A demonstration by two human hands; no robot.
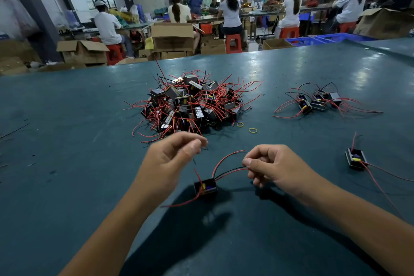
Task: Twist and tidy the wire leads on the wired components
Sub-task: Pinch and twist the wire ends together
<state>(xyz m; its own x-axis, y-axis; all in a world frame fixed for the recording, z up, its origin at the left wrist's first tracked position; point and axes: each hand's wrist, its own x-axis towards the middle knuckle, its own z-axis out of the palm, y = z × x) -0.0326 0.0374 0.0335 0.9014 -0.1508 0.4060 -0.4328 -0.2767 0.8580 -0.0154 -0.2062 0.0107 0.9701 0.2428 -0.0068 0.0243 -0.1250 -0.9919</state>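
While the small box (205,186) hangs low between both hands, the right hand (272,164) pinches its red and black wires (230,171), which stretch sideways. The left hand (172,157) pinches another thin wire, up and left of the box.

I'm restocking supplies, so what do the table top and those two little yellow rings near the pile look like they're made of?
Table top: probably teal rubber or vinyl matting, with a soft sheen and scuffs. Yellow rings: likely rubber bands, thin, floppy, lying flat.
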